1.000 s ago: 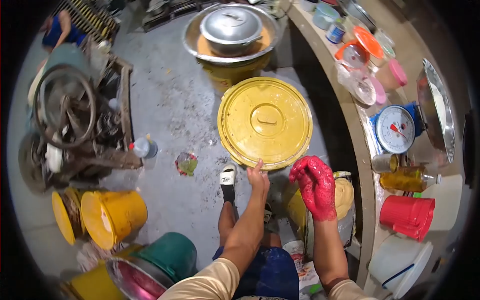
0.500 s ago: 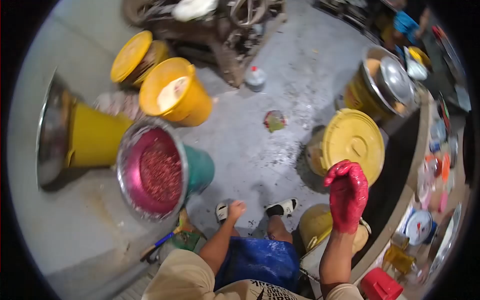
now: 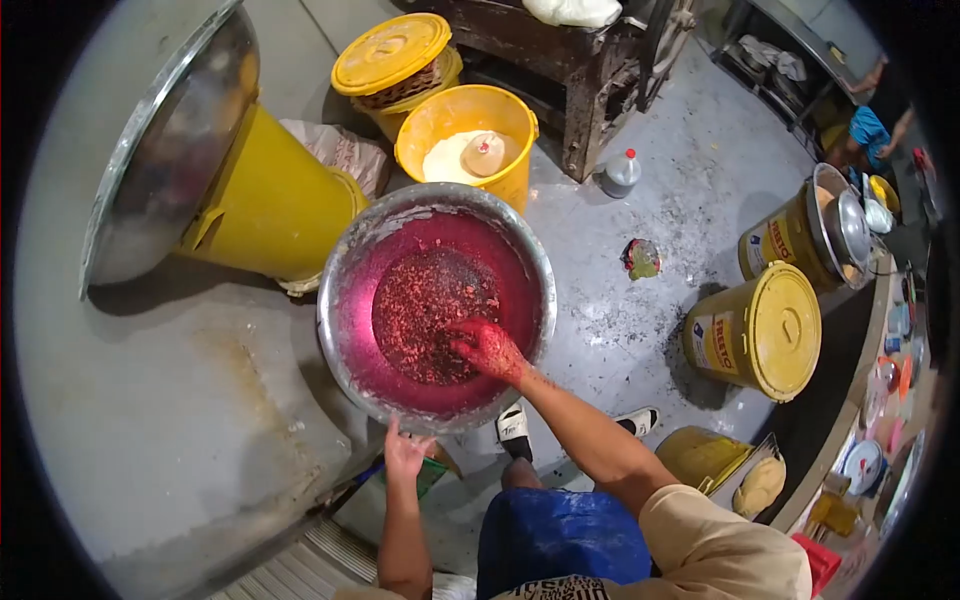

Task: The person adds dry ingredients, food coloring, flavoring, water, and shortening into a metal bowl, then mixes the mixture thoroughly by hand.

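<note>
A wide metal basin (image 3: 540, 290) stands below me, its inner wall stained pink. Dark red, crumbly mixture (image 3: 425, 300) covers its bottom. My right hand (image 3: 490, 352), coated bright red, reaches over the near right rim. Its fingers are parted and touch the mixture, with nothing seen gripped. At the near rim is my left hand (image 3: 406, 452), palm up and fingers apart, one fingertip at the basin's edge. Whether it bears any of the basin's weight is not clear.
Behind the basin is a yellow bucket (image 3: 415, 155) of white powder. An olive bucket (image 3: 270, 190) with a large metal bowl (image 3: 170, 150) stands left. Lidded yellow bucket (image 3: 785, 330) is right. A bottle (image 3: 621, 175) and wet debris (image 3: 641, 259) are on the floor. Another person (image 3: 870, 135) is far right.
My right hand has moved from above the yellow lid on the right into the basin. My left hand has come to the basin's near rim. The view has turned left.
</note>
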{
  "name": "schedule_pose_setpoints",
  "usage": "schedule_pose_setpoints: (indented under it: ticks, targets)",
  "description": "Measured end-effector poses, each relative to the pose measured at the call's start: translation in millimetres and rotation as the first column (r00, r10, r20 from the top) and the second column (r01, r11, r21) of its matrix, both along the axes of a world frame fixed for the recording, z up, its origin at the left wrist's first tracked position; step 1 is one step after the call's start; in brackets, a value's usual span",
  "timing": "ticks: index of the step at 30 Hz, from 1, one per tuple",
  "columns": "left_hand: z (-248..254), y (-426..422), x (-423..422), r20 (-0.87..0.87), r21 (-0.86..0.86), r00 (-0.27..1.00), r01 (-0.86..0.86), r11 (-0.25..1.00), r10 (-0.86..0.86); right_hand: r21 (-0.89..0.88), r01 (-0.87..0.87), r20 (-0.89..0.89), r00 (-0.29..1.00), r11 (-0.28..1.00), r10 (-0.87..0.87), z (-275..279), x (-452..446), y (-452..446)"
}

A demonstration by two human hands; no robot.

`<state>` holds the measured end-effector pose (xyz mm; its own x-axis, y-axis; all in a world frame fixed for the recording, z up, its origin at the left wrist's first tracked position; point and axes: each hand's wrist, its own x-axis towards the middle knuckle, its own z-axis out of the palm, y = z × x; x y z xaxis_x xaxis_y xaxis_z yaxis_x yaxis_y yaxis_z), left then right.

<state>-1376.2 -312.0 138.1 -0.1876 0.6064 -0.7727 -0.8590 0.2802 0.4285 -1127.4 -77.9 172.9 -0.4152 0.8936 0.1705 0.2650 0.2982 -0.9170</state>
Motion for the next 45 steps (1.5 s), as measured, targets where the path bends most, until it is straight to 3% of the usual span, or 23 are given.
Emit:
schedule_pose_setpoints:
  ticks: [1, 4, 5, 7, 9, 13, 15, 16, 18, 21, 24, 28, 33, 36, 37, 40, 41, 44, 45]
  targets:
    - [11, 37, 9, 0.003, 0.133, 1.000, -0.007, 0.991, 0.007, -0.297, -0.001, -0.073, 0.997, 0.955, -0.022, -3, -11, 6]
    - [-78, 33, -28, -0.155, -0.092, 0.983, -0.110, 0.990, 0.094, -0.225, 0.038, 0.225, 0.974, 0.974, 0.014, -22, -23, 11]
    - [-25, 41, -4, -0.150, -0.117, 0.979, -0.160, 0.980, 0.142, -0.264, 0.046, 0.297, 0.954, 0.963, 0.036, -37, -23, 3]
    - [-18, 56, 6, -0.205, -0.012, 0.971, -0.128, 0.992, 0.123, -0.315, 0.206, 0.447, 0.894, 0.926, -0.047, -64, -17, 9]
    - [-29, 40, 4, -0.239, -0.012, 0.964, -0.121, 0.993, 0.114, -0.427, 0.310, 0.589, 0.808, 0.849, 0.002, -71, -7, -3]
    - [-17, 59, 48, -0.286, 0.039, 0.958, -0.022, 0.999, 0.032, -0.408, 0.395, 0.652, 0.757, 0.823, -0.040, -59, 39, -4]
    - [13, 71, 87, -0.303, -0.088, 0.948, 0.071, 0.994, -0.095, -0.411, 0.410, 0.630, 0.773, 0.814, -0.072, -58, 66, -9]
    - [20, 77, 102, -0.307, -0.149, 0.938, 0.117, 0.982, -0.159, -0.345, 0.435, 0.693, 0.716, 0.832, -0.087, -59, 75, -10]
    - [-9, 79, 121, -0.243, -0.041, 0.962, 0.118, 0.992, -0.124, -0.202, 0.476, 0.807, 0.576, 0.856, -0.129, -60, 98, -12]
    - [8, 101, 198, -0.215, -0.035, 0.959, 0.179, 0.983, -0.182, -0.408, 0.496, 0.745, 0.666, 0.767, -0.035, 2, 178, 6]
    - [7, 123, 279, -0.229, -0.048, 0.928, 0.291, 0.956, -0.294, -0.291, 0.601, 0.780, 0.600, 0.745, -0.178, -17, 271, -3]
    - [13, 143, 391, -0.244, 0.044, 0.873, 0.444, 0.895, -0.421, -0.356, 0.686, 0.783, 0.590, 0.634, -0.199, 0, 407, -15]
    - [29, 156, 526, -0.188, 0.098, 0.792, 0.603, 0.791, -0.581, -0.272, 0.798, 0.775, 0.513, 0.538, -0.369, -30, 551, -53]
    - [17, 157, 588, -0.184, 0.053, 0.748, 0.656, 0.753, -0.638, -0.393, 0.816, 0.778, 0.541, 0.424, -0.320, -8, 622, -78]
    - [10, 163, 610, -0.147, 0.043, 0.722, 0.688, 0.724, -0.676, -0.297, 0.853, 0.816, 0.460, 0.428, -0.350, -25, 640, -86]
    - [24, 170, 680, -0.106, 0.004, 0.645, 0.762, 0.648, -0.757, -0.274, 0.828, 0.736, 0.508, 0.489, -0.448, -137, 694, -119]
    - [24, 171, 701, -0.092, -0.005, 0.628, 0.776, 0.631, -0.773, -0.244, 0.845, 0.767, 0.468, 0.476, -0.438, -79, 707, -129]
    - [-9, 175, 744, -0.062, 0.025, 0.572, 0.820, 0.572, -0.818, -0.181, 0.797, 0.784, 0.471, 0.576, -0.405, -70, 742, -146]
    - [-24, 176, 762, -0.048, 0.017, 0.543, 0.839, 0.543, -0.838, -0.221, 0.843, 0.705, 0.486, 0.491, -0.516, -74, 755, -144]
